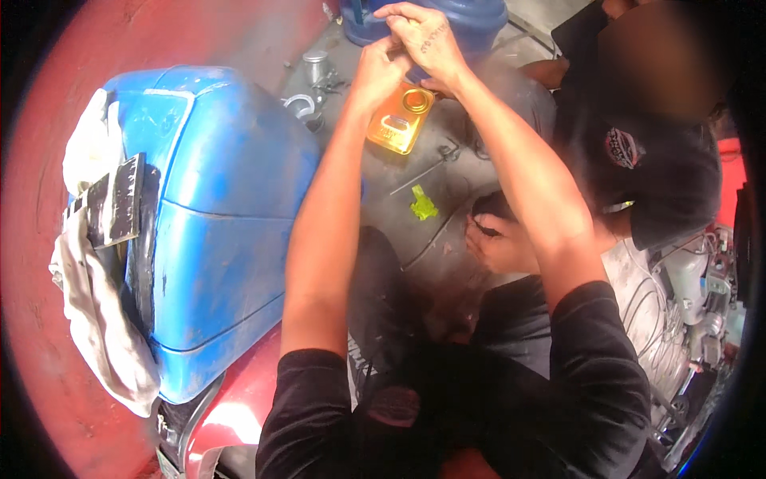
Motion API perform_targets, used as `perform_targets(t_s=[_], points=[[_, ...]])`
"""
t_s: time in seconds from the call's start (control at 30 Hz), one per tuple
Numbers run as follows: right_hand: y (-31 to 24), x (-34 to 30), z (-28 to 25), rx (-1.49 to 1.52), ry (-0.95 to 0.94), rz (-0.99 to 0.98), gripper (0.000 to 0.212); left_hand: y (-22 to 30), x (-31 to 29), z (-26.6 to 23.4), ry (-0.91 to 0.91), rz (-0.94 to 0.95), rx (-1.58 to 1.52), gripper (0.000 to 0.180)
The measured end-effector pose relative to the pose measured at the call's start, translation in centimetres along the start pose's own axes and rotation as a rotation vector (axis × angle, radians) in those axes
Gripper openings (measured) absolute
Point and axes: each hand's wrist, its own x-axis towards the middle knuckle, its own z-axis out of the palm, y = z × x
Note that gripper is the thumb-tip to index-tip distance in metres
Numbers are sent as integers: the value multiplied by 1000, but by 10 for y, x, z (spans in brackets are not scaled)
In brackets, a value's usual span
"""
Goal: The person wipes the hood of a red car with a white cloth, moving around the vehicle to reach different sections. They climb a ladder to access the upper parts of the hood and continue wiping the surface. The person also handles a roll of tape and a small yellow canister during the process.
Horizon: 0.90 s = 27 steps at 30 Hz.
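Observation:
At the top of the view, both my arms reach forward and the hands meet. My left hand [381,73] has its fingers curled in under the other hand. My right hand [429,41] lies over it, fingers bent and back turned up, with ink marks on the skin. Both look closed; whatever may be between them is hidden. Right below them a gold metal tin [396,121] with a round cap stands on the grey floor. A blue plastic container [475,24] is just beyond my hands. Nearer to me lies a small yellow-green piece [423,203].
A large blue plastic drum [239,152] fills the left, with pale cloths [104,319] and a dark board [118,199] on its side. At right a person in black [646,168] crouches, one hand [504,243] near my right forearm. A metal cup [317,68] stands beside the drum.

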Motion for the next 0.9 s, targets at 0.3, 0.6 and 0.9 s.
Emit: perform_targets(t_s=[0.3, 0.6, 0.9], points=[[-24, 10, -9, -78, -50, -299, 24, 6, 12, 4, 138, 44, -111, 29], [-11, 12, -3, 13, -114, -162, 23, -1, 6, 3, 154, 67, -68, 27], [-8, 39, -15, -409, -87, -536, 28, 8, 28, 7, 184, 128, -20, 37]])
